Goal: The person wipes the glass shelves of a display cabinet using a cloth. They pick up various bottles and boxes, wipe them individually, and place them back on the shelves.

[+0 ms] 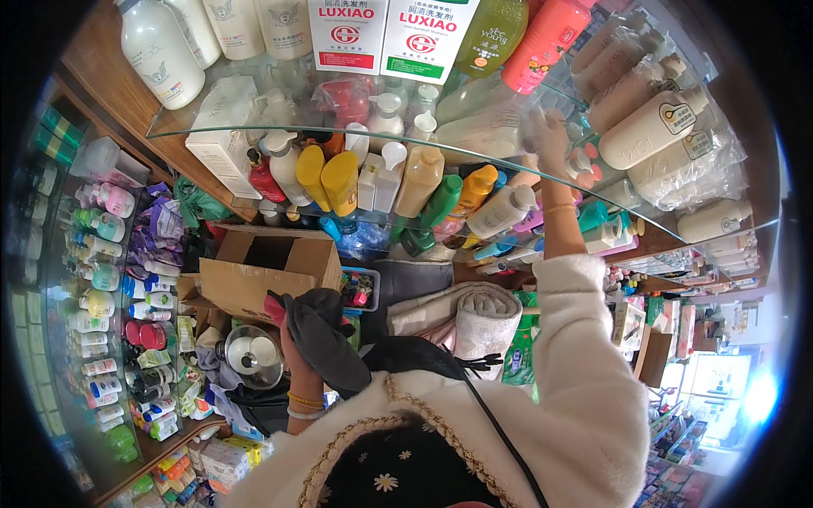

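My left hand (293, 336) is closed around a dark grey cloth (321, 327) with a bit of pink showing at its edge, held up near an open cardboard box. My right hand (549, 136) reaches beneath the upper glass shelf (406, 145), among bottles; it is seen through the glass and is blurred. Whether it holds anything cannot be told. Near it lie a plastic-wrapped bottle (486, 130) and a white pump bottle (502, 209). Yellow bottles (340, 184) and a green bottle (443, 200) stand further left on the shelf below.
Above, the glass shelf bears white bottles (162, 57), shampoo boxes (349, 38) and a coral bottle (543, 44). Wrapped bottles (673, 140) lie at the right. Below are the cardboard box (270, 270), a rolled patterned mat (486, 317) and a pan lid (254, 357). Crowded shelves line the left.
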`<state>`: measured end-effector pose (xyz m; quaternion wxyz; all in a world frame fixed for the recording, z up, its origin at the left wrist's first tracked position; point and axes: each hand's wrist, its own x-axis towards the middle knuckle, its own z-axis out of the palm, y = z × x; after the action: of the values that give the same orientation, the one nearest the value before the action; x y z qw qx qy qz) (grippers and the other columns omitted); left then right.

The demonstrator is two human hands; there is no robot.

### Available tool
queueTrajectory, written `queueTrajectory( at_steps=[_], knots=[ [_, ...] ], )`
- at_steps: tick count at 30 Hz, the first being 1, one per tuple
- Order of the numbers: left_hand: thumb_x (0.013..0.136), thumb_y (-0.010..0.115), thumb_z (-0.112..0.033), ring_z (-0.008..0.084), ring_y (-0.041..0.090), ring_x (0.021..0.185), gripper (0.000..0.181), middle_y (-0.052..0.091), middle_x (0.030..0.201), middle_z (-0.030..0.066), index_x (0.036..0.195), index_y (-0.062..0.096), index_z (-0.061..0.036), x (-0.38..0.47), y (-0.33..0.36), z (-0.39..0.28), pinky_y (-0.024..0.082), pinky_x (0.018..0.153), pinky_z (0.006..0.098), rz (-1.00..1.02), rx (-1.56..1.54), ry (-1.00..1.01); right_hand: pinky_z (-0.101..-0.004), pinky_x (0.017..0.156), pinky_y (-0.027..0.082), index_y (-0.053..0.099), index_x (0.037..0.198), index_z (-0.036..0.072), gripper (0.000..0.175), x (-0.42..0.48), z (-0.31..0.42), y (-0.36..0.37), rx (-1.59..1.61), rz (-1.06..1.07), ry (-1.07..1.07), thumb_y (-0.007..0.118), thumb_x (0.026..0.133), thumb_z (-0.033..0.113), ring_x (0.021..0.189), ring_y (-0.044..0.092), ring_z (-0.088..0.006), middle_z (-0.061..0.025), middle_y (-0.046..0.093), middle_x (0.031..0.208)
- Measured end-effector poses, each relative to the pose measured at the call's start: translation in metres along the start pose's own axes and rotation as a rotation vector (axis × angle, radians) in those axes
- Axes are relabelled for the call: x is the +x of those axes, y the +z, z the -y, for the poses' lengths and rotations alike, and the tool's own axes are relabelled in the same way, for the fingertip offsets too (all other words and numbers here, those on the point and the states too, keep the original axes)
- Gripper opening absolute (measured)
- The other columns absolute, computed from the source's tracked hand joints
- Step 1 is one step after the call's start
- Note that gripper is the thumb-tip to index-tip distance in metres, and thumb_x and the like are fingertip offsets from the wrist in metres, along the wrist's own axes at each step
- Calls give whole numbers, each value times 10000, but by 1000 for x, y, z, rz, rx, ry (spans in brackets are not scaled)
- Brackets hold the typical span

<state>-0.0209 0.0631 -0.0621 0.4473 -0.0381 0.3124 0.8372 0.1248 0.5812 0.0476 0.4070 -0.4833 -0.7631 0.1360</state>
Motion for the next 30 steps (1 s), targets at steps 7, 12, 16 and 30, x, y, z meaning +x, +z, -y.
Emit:
queueTrajectory(
  at_steps=[7, 12, 16, 30],
  knots=[
    [960, 321, -354, 307, 524, 1119, 486, 531, 1226, 183, 1249, 468, 7, 3, 28, 4, 403, 992, 398, 18, -39, -33, -245, 428, 426, 583, 1055, 80, 283, -70, -31, -36, 1040, -115, 684, 593, 852, 276, 536, 553, -174, -55, 621, 743],
    [959, 340, -350, 260, 537, 1107, 461, 552, 1202, 155, 1244, 480, -16, 12, 28, 12, 413, 982, 360, 65, 42, -52, -225, 381, 390, 561, 947, 56, 180, -120, -42, -76, 1344, -234, 829, 574, 872, 219, 485, 523, -148, -37, 607, 748],
    [962, 314, -346, 314, 507, 1140, 487, 517, 1246, 185, 1264, 457, 7, 30, 43, 21, 375, 1015, 401, 177, 34, -65, -230, 356, 362, 552, 964, 39, 191, -175, -38, -117, 1297, -256, 922, 564, 875, 208, 572, 562, -135, -42, 605, 809],
    [905, 432, -499, 197, 541, 1090, 608, 535, 1240, 98, 1304, 423, -40, -5, 156, 68, 415, 958, 312, 297, 152, -398, -166, 465, 343, 589, 907, 23, 255, -241, 110, -228, 805, 30, 178, 632, 848, 268, 534, 443, -23, 44, 515, 684]
  ],
)
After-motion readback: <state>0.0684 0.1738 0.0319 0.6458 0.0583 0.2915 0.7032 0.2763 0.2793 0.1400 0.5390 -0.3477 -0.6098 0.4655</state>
